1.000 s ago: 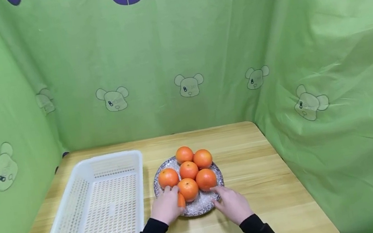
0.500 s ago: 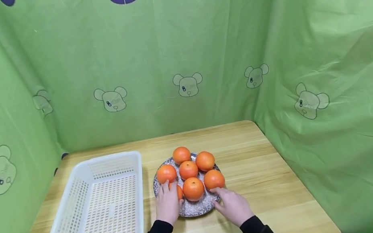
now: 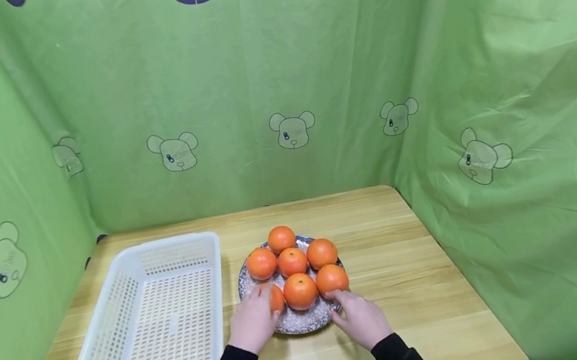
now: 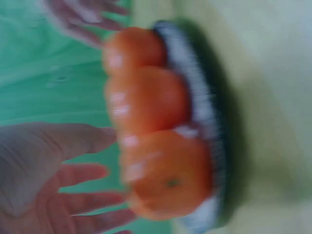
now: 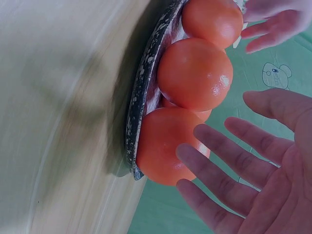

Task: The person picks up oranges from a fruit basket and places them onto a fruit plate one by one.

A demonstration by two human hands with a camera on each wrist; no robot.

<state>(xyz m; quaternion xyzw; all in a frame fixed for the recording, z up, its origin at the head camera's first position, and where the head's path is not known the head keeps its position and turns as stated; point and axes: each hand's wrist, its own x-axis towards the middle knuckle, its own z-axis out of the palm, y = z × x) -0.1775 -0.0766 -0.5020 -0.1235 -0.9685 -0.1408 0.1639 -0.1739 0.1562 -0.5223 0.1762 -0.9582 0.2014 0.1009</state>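
Observation:
Several oranges sit on a speckled dark-rimmed plate (image 3: pixel 311 324), three of them in a front row. My left hand (image 3: pixel 253 321) is at the front left orange (image 3: pixel 276 298) and partly covers it in the head view. In the left wrist view, the fingers (image 4: pixel 95 201) reach loosely out to that orange (image 4: pixel 168 180), fingertips right at its skin. My right hand (image 3: pixel 364 319) lies beside the front right orange (image 3: pixel 332 279). The right wrist view shows its fingers (image 5: pixel 214 170) extended and spread, tips overlapping the orange (image 5: pixel 165 146). Between these two stands the middle orange (image 3: pixel 300 291).
A white perforated plastic basket (image 3: pixel 170 324) stands left of the plate on the wooden table (image 3: pixel 407 287). Green patterned cloth (image 3: pixel 242 174) hangs around the back and sides.
The front right orange has shifted right, and the front row is more spread out. The left rear orange has moved backward. My left hand has shifted slightly; the right hand has barely moved.

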